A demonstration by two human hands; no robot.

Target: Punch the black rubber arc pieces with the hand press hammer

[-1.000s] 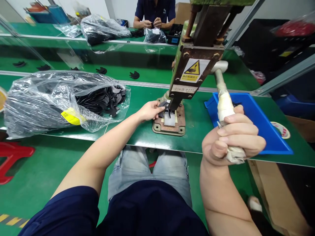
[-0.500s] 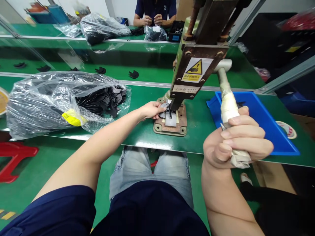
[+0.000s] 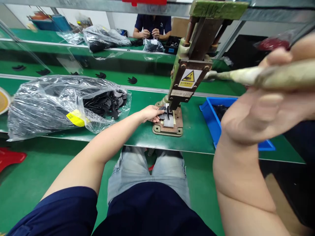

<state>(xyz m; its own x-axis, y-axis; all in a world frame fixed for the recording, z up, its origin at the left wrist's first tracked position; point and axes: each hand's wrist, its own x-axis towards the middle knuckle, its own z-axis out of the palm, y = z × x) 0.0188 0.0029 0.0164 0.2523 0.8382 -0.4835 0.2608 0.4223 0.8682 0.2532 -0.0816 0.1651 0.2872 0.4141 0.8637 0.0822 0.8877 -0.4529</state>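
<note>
My left hand (image 3: 153, 113) pinches a dark curved plastic piece (image 3: 161, 112) at the base of a hand lever press (image 3: 172, 131). The piece lies by the light metal plate (image 3: 168, 121) on that base, close under the press ram (image 3: 175, 104). Wrapped in pale tape, the press lever (image 3: 248, 74) sticks out to the right. My right hand (image 3: 268, 108) is closed around its outer end, raised and blurred near the camera. Left of the press, a clear plastic bag (image 3: 49, 101) lies on its side, its mouth showing many black curved pieces (image 3: 108, 101).
A blue bin (image 3: 210, 114) with dark pieces stands right of the press, partly behind my right arm. Several black pieces (image 3: 132, 80) lie spaced along the strip behind. Across the bench a person (image 3: 152, 28) works with both hands. A red stool (image 3: 11, 159) is at lower left.
My right hand has raised the lever, which now points more sideways than down. My left hand stays at the press base with the piece. The camera view has shifted slightly.
</note>
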